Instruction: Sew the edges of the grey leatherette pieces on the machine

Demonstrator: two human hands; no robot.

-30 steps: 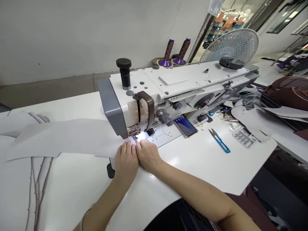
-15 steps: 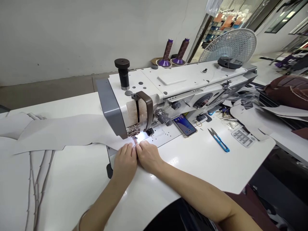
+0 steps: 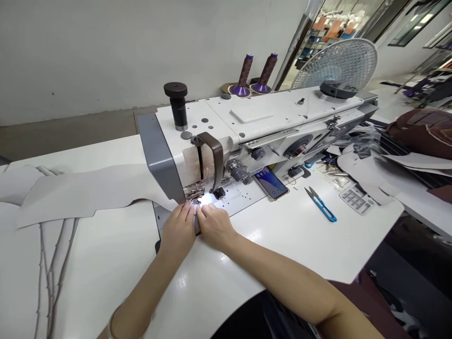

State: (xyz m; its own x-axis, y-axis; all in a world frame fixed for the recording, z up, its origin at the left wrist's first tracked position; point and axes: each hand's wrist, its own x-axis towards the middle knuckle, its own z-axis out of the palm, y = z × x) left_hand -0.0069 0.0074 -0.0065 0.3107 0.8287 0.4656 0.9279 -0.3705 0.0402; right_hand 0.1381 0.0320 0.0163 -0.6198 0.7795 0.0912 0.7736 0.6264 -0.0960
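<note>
A large light grey fabric piece stretches from the left of the table to the sewing machine. Its right end passes under the lit presser foot. Just in front of the foot, my left hand is closed on the edge of the piece, fingertips bunched. Pressed close beside it, my right hand is closed with its fingers curled down at the same edge. The bit of material between the hands is mostly hidden by the fingers.
Blue-handled thread snips and a phone lie right of the hands. More grey pieces are stacked at the left. Brown thread cones and a fan stand behind the machine. Brown and grey pieces are piled at the far right.
Both hands have moved slightly forward and left, closer to the presser foot. The fabric piece has shifted a little to the left, and its edge near the machine bows up more.
</note>
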